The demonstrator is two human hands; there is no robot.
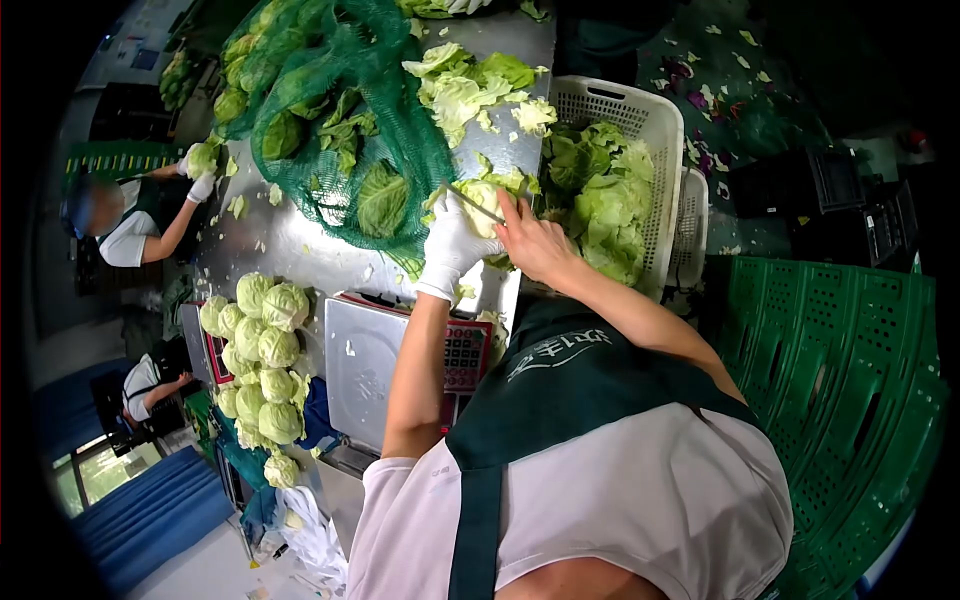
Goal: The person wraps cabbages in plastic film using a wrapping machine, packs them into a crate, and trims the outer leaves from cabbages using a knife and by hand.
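A pale green cabbage [484, 222], partly trimmed, lies at the metal table's edge between my hands. My left hand [452, 245], in a white glove, is closed around its near left side. My bare right hand [537, 243] grips a knife, its handle hidden in my fingers. The thin knife blade [472, 203] slants across the top of the cabbage towards the gloved fingers. Just right of my hands stands a white plastic basket [664, 150] full of loose cabbage leaves [612, 215]. Left of my gloved hand, a green mesh sack [425, 150] holds several cabbages.
Loose leaves [470, 90] lie on the metal table [265, 240] beyond my hands. A scale [365, 365] sits near my left forearm, beside piled cabbages [270, 345]. Green crates [830, 400] stand at right. A co-worker [130, 225] handles a cabbage across the table.
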